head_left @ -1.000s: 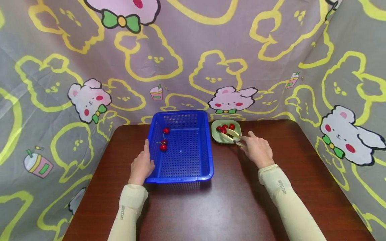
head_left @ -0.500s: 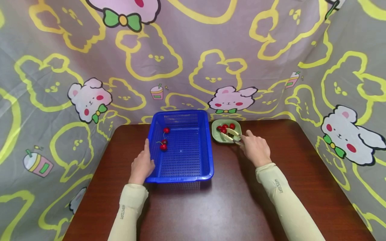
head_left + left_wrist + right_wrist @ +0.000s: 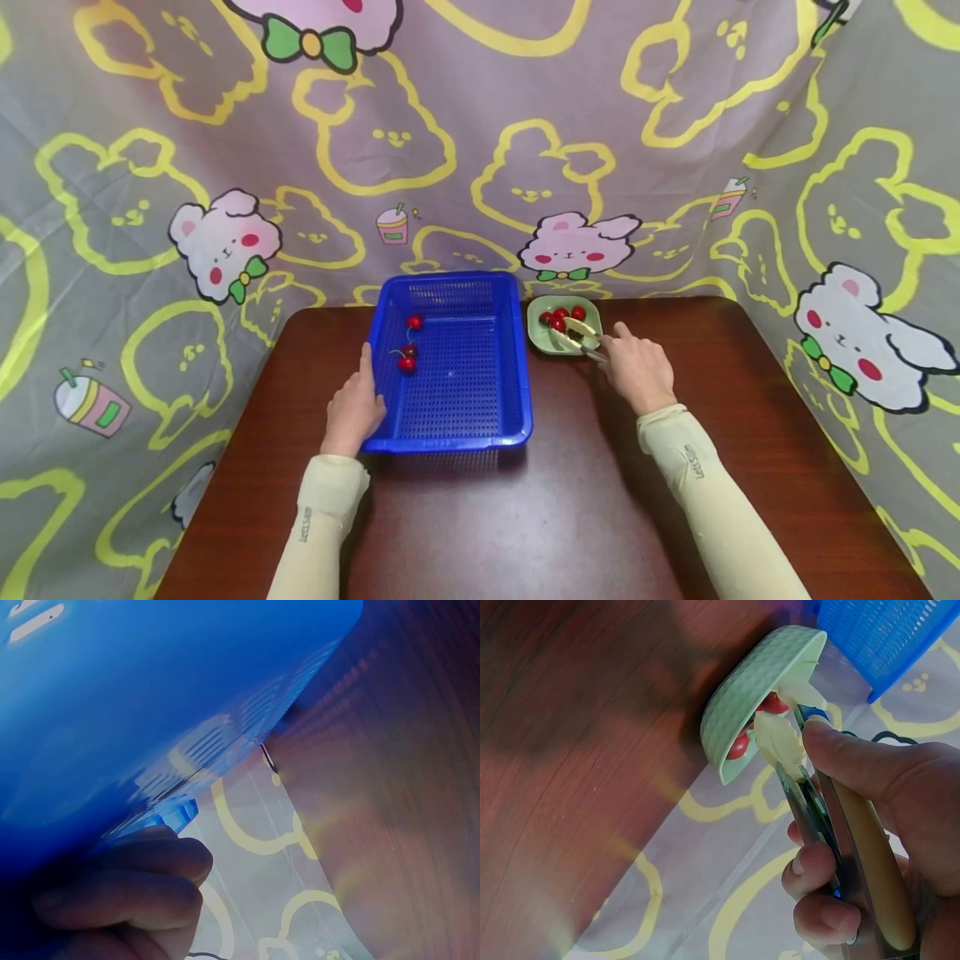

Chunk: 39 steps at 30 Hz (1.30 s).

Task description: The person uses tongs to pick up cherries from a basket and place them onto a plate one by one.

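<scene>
The left grip (image 3: 352,412) holds the blue basket (image 3: 450,444) by its left rim on the brown bench (image 3: 457,533). Three cherries (image 3: 407,365) lie in the basket, toward its left side. The right grip (image 3: 637,371) is curled round tongs (image 3: 866,862), their pale tips parted at the green bowl (image 3: 742,694), near more cherries (image 3: 558,323). Patterned cloth (image 3: 465,92) hangs behind.

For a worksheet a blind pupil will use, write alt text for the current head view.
A person's right hand holds tongs at the cherries in a green dish; the left hand holds a blue basket with three cherries inside. A brown table lies beneath, with patterned cloth behind.
</scene>
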{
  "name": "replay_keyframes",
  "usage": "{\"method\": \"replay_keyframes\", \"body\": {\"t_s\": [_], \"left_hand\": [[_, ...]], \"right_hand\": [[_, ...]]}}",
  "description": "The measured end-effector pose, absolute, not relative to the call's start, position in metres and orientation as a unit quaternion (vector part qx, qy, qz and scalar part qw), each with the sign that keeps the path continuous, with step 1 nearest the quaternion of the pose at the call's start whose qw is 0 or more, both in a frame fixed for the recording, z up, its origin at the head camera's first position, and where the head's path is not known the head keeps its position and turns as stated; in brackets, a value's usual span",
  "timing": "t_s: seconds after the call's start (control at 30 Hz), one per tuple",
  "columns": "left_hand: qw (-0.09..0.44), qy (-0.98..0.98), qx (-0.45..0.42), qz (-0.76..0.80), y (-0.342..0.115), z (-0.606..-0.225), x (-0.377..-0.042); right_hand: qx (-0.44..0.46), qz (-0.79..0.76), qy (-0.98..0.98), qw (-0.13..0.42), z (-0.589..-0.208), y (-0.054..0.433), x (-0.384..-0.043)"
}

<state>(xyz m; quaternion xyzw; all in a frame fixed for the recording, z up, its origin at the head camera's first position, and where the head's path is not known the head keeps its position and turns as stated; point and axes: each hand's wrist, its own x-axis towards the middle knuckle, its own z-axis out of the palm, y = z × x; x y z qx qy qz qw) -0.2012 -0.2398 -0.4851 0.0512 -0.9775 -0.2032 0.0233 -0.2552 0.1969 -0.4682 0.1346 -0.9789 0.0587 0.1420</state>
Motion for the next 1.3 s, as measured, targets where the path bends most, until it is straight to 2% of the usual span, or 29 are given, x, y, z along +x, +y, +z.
{"method": "replay_keyframes", "body": {"t_s": [0.53, 0.87, 1.3], "left_hand": [[0.015, -0.978, 0.053, -0.202, -0.240, -0.485, -0.202], [0.015, -0.979, 0.052, -0.198, -0.240, -0.483, -0.201], [0.014, -0.979, 0.054, -0.198, -0.240, -0.481, -0.201]], "right_hand": [[0.127, 0.070, -0.980, 0.136, -0.465, 0.202, -0.253], [0.122, 0.170, -0.972, 0.106, -0.455, 0.204, -0.252], [0.140, 0.242, -0.957, 0.077, -0.430, 0.170, -0.244]]}}
